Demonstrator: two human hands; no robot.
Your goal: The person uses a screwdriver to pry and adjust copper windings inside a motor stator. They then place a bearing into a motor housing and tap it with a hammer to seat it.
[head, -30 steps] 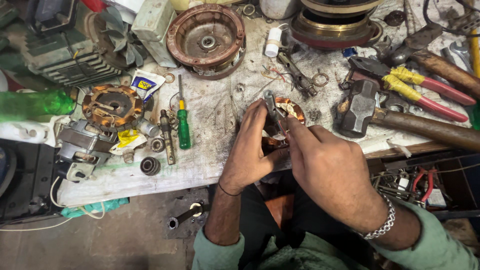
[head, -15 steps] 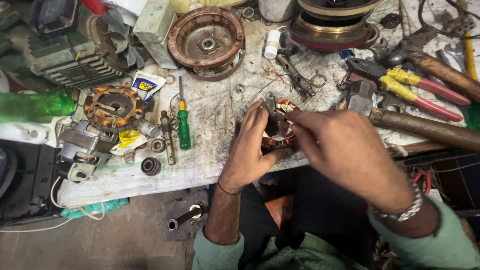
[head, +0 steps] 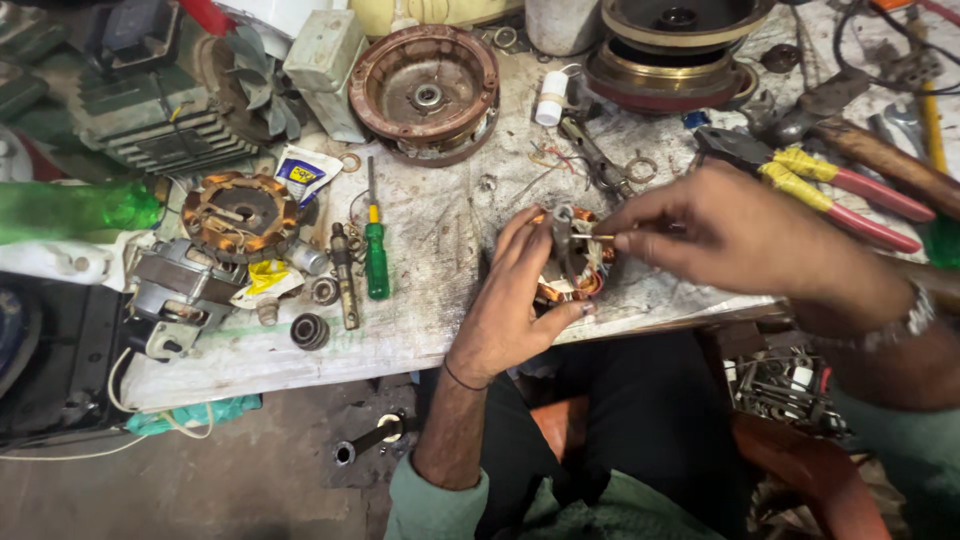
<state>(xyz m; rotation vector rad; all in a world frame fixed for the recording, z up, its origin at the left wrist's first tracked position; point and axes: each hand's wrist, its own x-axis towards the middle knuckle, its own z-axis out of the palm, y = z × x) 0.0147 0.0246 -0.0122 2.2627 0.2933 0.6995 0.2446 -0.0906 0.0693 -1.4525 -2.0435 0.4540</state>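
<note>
Left hand (head: 515, 300) clamps the copper-wound motor stator (head: 572, 262) on the scratched white bench (head: 440, 230); right hand (head: 740, 235) pinches a thin pin-like piece; best kept steady

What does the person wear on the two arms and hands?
Both hands are bare, without gloves. The left hand has a thin dark band at the wrist and a green sleeve pushed up the forearm. The right hand has a silver metal bracelet at the wrist, then a green sleeve.
</note>
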